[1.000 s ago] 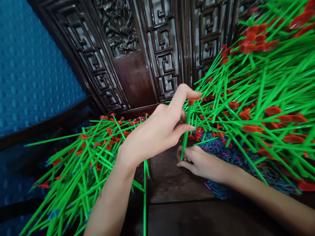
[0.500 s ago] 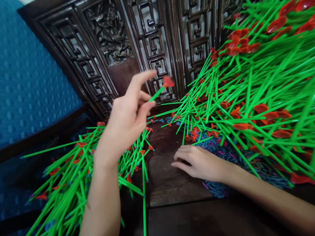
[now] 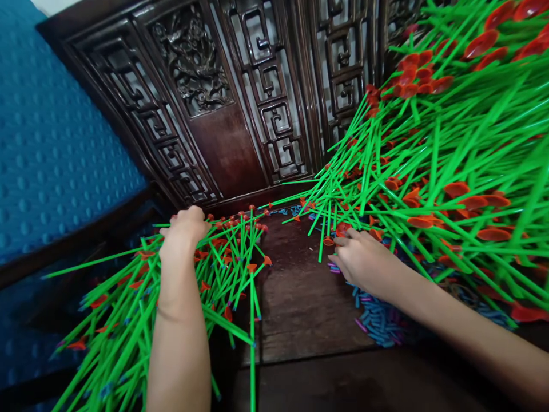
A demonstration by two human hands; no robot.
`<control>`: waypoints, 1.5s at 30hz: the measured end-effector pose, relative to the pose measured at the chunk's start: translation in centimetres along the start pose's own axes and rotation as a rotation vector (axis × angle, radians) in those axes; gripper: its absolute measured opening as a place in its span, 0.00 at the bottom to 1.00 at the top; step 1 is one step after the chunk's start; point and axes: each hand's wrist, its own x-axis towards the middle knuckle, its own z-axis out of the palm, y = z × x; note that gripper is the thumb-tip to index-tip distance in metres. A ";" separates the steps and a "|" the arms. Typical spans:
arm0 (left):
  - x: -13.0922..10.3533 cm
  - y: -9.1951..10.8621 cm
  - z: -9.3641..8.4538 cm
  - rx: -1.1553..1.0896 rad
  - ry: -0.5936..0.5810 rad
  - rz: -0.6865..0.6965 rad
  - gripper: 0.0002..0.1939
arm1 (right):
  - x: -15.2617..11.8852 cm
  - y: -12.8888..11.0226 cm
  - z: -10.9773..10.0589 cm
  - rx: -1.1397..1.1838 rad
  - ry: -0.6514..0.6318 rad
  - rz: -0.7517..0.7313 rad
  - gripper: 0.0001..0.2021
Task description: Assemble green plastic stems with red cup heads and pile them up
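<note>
My left hand (image 3: 184,232) is over the far end of the left pile of green sticks (image 3: 128,320), which have red suction-cup tips and, on many, small blue ends. Its fingers point away from me and are mostly hidden, so what it holds, if anything, does not show. My right hand (image 3: 364,260) reaches to the near edge of the right pile of green sticks (image 3: 463,149). Its fingers are curled together beside a red suction cup (image 3: 328,241), above a heap of small blue and purple plastic pieces (image 3: 381,320). Whatever lies between the fingertips is hidden.
Both piles rest on a dark wooden surface (image 3: 300,309), with bare wood between them. A carved wooden lattice back (image 3: 231,149) rises behind. A blue bumpy-textured covering (image 3: 64,143) is at the left. One stick (image 3: 252,366) hangs over the front edge.
My left hand, which held up a red-tipped green stick, has gone down and left to the left pile. My right hand has moved slightly right and away, to the small pieces.
</note>
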 end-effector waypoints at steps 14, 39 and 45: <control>-3.4 8.8 -1.4 -0.068 -0.117 0.206 0.18 | 0.0 -0.6 -1.3 0.029 -0.132 0.054 0.14; -5.5 15.1 3.8 0.069 -0.701 0.735 0.13 | 0.2 -1.1 -2.4 0.247 -0.093 -0.049 0.07; -5.2 14.5 4.0 0.119 -0.707 0.664 0.15 | 0.2 -1.2 -2.2 0.237 -0.092 -0.085 0.08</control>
